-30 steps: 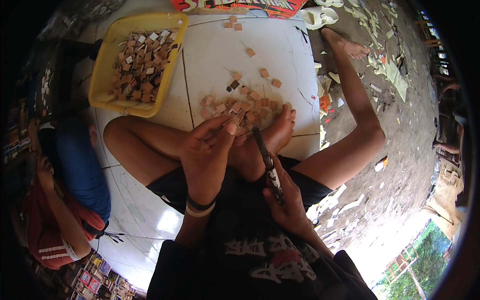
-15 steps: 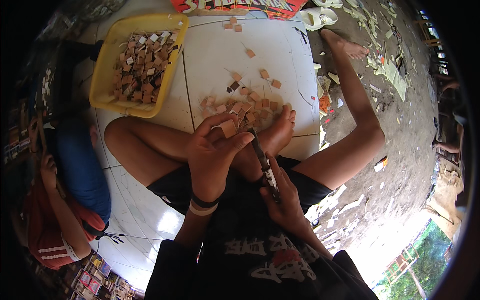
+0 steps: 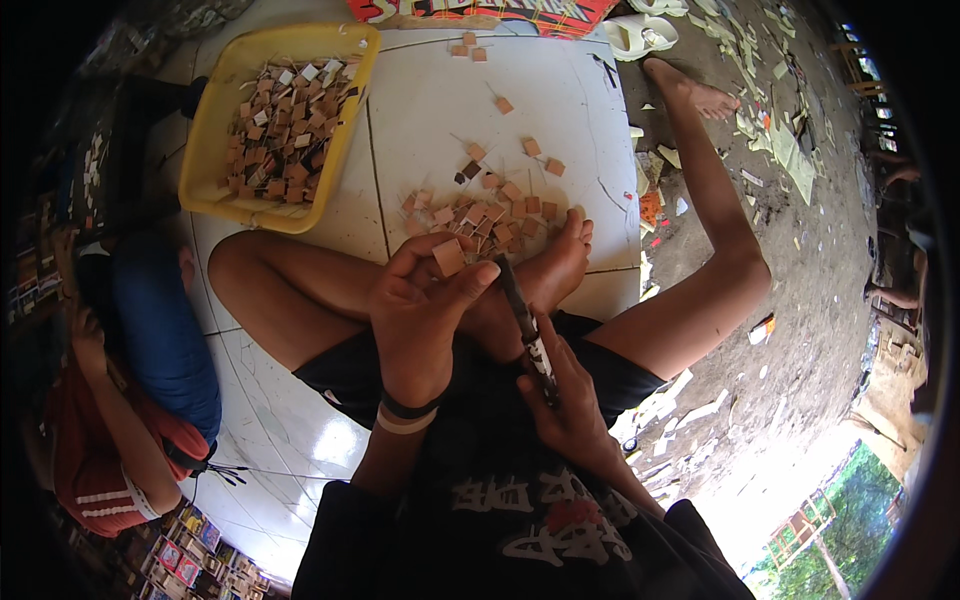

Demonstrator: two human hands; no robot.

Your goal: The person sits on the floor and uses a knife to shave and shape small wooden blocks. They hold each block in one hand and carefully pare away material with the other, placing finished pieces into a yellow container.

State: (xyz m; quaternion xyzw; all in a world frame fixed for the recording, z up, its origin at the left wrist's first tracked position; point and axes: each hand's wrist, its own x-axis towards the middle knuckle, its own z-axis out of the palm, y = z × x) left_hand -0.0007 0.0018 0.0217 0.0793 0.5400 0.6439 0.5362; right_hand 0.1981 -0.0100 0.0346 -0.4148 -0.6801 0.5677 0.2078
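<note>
A small flat brown square (image 3: pixel 449 258) sits pinched between the fingers of my left hand (image 3: pixel 413 325), held above my crossed legs. My right hand (image 3: pixel 575 405) is wrapped round a slim dark tool (image 3: pixel 520 310) with a black-and-white patterned grip. Its exact kind does not show. The tool's dark tip points up and away from me, close to my left thumb but seemingly apart from the square. Just beyond my hands lies a loose heap of similar brown squares (image 3: pixel 480 215), many with a thin wire-like stem, spread on the white tiles (image 3: pixel 430 110).
A yellow plastic bin (image 3: pixel 190 175) full of the same stemmed squares stands at the far left. My bare foot (image 3: pixel 555 270) borders the heap. Another person in a red sleeve (image 3: pixel 110 490) sits at left. Scraps litter the dirt floor (image 3: pixel 720 330) at right; pale sandals (image 3: pixel 640 37) lie beyond.
My left hand and the brown square have shifted slightly left. The right hand with the tool is almost still. At left, the other person's arm has moved a little.
</note>
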